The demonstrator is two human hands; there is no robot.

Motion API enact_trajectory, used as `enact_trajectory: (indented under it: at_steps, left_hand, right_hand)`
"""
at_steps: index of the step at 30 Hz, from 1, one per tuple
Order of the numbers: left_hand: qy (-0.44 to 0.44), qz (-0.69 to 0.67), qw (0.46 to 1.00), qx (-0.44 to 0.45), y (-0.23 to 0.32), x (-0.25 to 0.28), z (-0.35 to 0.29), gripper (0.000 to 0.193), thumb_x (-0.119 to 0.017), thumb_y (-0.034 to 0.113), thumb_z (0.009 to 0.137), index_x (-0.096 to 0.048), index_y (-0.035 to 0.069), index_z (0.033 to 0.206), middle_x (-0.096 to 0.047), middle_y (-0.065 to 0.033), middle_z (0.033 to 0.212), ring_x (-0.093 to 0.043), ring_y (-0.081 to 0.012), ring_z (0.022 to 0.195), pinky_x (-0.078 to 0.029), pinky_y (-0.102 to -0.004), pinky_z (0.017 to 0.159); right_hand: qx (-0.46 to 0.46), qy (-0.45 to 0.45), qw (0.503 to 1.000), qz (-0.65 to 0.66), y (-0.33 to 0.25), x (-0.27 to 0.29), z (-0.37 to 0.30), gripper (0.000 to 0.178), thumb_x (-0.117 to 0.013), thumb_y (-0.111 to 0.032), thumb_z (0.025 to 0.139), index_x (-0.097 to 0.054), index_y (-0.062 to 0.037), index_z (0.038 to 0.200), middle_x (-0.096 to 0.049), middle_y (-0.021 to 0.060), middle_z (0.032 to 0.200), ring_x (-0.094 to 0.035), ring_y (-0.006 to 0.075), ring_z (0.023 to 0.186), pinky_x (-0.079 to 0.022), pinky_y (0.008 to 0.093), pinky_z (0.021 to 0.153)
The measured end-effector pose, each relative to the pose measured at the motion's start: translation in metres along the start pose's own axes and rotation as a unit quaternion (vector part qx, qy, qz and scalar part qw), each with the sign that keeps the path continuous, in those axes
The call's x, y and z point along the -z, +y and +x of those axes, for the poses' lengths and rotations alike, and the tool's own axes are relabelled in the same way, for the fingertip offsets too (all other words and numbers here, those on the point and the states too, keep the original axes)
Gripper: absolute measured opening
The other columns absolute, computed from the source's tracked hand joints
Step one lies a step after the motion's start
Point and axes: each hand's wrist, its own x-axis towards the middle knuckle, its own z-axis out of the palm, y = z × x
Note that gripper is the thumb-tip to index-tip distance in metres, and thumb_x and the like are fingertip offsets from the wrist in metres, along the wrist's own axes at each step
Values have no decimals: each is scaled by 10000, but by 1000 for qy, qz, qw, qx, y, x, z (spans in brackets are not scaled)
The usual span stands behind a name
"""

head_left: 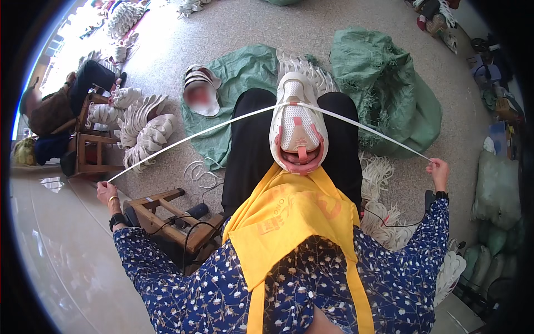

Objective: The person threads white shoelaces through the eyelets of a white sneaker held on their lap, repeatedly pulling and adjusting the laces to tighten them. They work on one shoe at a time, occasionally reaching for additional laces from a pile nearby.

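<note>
Yellow apron point(289, 222) cloth drapes over my lap, just on the near side of the white-and-pink shoe point(297, 131), which stands between my black-trousered knees point(339, 119), heel toward me. White lace point(282, 104) crosses the shoe and stretches out both ways: left of it, my left hand point(107, 192) pinches one end; right of it, my right hand point(439, 171) pinches the other. Beyond the shoe's right side sits a green sack point(384, 89).

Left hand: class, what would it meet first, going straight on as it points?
Probably the wooden stool at the picture's left, in line beyond the left hand; depth is unclear, so it might pass above.
</note>
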Motion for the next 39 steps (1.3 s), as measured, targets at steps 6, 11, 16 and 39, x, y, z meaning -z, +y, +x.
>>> enact_trajectory:
  at_steps: [6,11,16,39]
  left_hand:
    - [58,1,997,52,12,26,25,85,-624,120,917,-646,45,951,-740,-104,760,-755,-244,729,-592,-386,716]
    - [53,-47,995,64,24,37,26,96,-608,123,944,-651,38,956,-747,-104,751,-756,-189,687,-603,-326,671]
    - [19,-124,986,106,35,37,31,115,-631,102,953,-656,-5,988,-755,-127,802,-761,-177,693,-624,-282,634]
    - [-694,-396,595,-85,324,64,-248,76,-722,39,915,-653,31,884,-765,-107,907,-674,-103,746,-538,-241,680]
  right_hand:
    - [8,-8,998,56,-10,-14,16,214,-580,-92,1021,-725,57,1072,-712,115,806,-721,177,627,-604,302,571]
    - [-1,18,999,42,-19,-25,16,220,-587,-102,1021,-720,65,1076,-705,110,783,-709,176,606,-598,308,548]
    - [-50,57,987,139,-5,-10,31,213,-592,-113,1023,-716,59,1027,-709,97,792,-699,162,617,-602,299,573]
    - [-8,-443,820,362,-264,-92,-136,246,-647,-159,1016,-729,35,1144,-728,59,943,-702,102,756,-599,237,666]
